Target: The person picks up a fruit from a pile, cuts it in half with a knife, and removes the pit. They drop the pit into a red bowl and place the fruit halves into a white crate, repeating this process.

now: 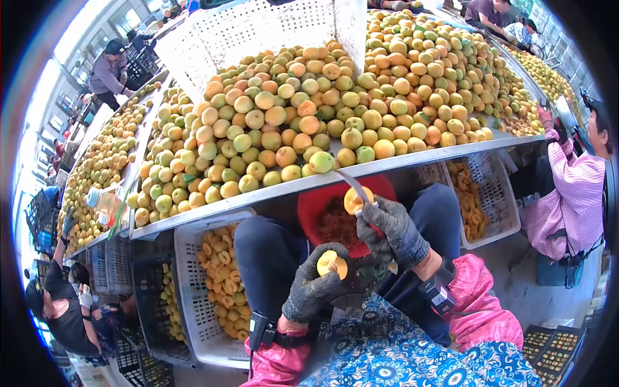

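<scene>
Both of my hands wear dark grey knit gloves. In my left hand is an apricot half, its cut yellow face turned up with a brownish middle. My right hand grips a knife, whose blade points up toward the table edge. Another apricot half sits against the blade at the fingers of that hand; the knife's handle is mostly hidden. Between my knees stands a red basin with brownish bits inside, behind and below the hands. Whole apricots lie heaped on the metal-edged table ahead.
A white crate of apricot halves stands left of my legs, beside a black crate. Another white crate with halves is on the right. A tipped white crate rests on the heap. Co-workers sit on both sides.
</scene>
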Tool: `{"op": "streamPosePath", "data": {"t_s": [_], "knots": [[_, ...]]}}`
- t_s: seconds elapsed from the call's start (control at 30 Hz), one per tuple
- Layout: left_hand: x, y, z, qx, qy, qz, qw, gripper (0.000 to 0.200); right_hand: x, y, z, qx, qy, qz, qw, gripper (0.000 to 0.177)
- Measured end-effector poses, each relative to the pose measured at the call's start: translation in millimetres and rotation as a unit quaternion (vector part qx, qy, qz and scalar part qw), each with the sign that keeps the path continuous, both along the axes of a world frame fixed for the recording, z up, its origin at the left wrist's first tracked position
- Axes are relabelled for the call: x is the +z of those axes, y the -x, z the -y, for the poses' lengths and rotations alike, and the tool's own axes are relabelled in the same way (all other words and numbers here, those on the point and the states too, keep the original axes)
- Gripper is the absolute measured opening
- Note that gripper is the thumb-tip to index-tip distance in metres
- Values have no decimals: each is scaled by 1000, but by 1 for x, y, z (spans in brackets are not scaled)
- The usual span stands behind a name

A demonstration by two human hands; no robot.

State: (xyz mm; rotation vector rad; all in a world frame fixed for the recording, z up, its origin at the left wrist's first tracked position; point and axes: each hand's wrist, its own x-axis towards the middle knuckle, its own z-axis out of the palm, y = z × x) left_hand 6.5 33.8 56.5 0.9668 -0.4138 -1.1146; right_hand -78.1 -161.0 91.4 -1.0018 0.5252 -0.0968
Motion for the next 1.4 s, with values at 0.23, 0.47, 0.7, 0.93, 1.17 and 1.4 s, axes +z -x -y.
{"op": "streamPosePath", "data": {"t_s": [0.23,0.47,0.7,0.93,1.17,1.4], "knots": [[0,22,-23,78,67,-234,967,62,53,-57,-51,116,421,226,871,53],[-1,15,-43,14,179,-380,907,59,21,-35,-61,232,410,231,851,41],[11,28,-21,182,26,-51,982,44,-11,-7,-70,202,203,104,953,37],[-5,36,-11,184,-75,131,971,44,-23,1,-75,77,284,80,952,25],[-3,28,-3,48,-126,81,988,28,-26,-2,-68,4,222,90,971,16],[37,15,30,65,-168,336,924,41,-15,-15,-14,-179,178,55,966,12]]}}
